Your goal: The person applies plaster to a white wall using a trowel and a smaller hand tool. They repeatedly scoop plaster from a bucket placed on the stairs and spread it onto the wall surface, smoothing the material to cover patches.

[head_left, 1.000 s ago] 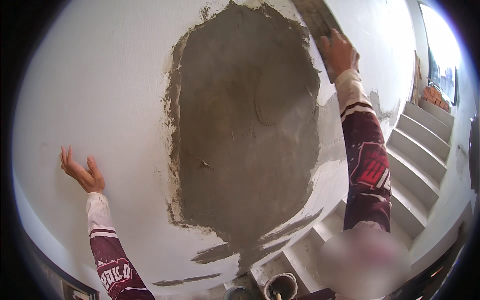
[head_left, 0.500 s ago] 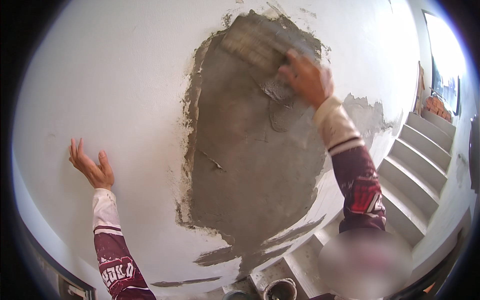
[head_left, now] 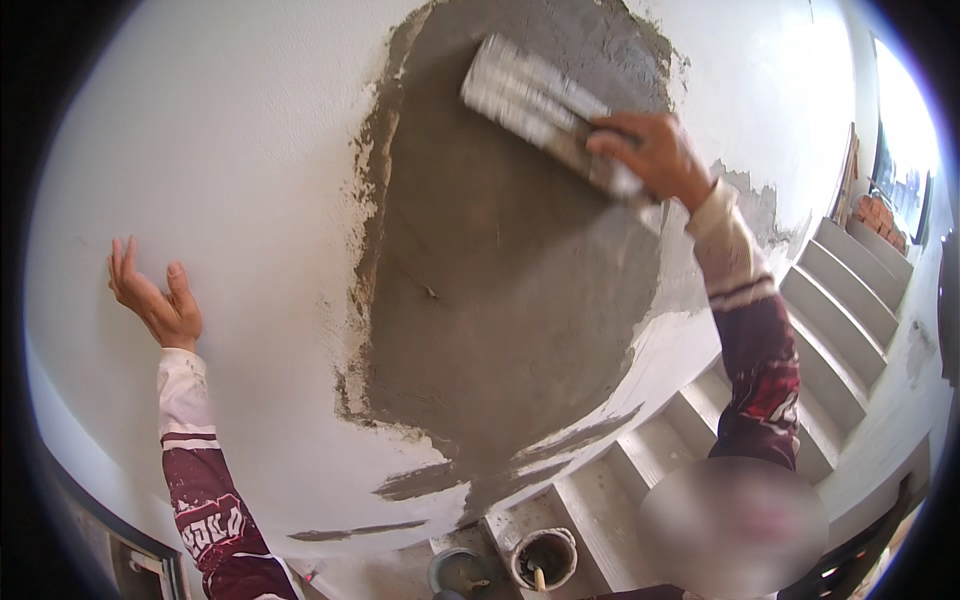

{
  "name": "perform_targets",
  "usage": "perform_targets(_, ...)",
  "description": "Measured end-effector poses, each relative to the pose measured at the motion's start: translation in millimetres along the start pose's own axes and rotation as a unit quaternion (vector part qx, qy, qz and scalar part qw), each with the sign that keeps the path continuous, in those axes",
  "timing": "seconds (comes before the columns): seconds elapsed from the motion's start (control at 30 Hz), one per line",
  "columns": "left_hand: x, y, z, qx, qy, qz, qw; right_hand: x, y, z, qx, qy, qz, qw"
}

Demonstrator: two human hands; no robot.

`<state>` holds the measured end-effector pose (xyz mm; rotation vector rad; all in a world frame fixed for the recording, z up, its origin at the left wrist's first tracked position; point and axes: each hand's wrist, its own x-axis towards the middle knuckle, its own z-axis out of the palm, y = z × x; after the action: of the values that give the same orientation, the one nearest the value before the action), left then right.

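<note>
A large grey mortar patch with ragged edges covers the middle of the white wall. My right hand grips a long metal plastering trowel, held slanting over the upper part of the patch, its blade streaked pale. My left hand is open, fingers pointing up, resting on the white wall left of the patch.
Concrete stairs climb at the right to a bright window, with red bricks beside it. Below the patch stand a bucket with a handled tool and a second container on the steps.
The trowel and my right hand have swung from the patch's upper right edge leftward onto it, then slightly down. My left hand stays open on the wall. The view has shifted.
</note>
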<state>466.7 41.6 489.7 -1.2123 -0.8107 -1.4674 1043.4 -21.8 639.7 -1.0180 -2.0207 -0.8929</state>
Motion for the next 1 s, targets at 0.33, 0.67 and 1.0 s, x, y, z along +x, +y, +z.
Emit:
perform_targets(0.33,-1.7,1.3,5.7,0.008,0.002,-0.020,1.000,-182.9,-94.2,98.1,-0.040,-0.113,-0.052,0.991)
perform_targets(0.67,-1.3,11.4,1.8,0.016,-0.011,-0.046,0.999,47.8,-19.5,-15.5,-0.167,0.176,0.012,0.970)
perform_targets(1.0,-0.9,10.6,5.6,0.010,-0.008,-0.037,0.999,50.6,8.3,2.1,-0.093,0.150,0.077,0.981)
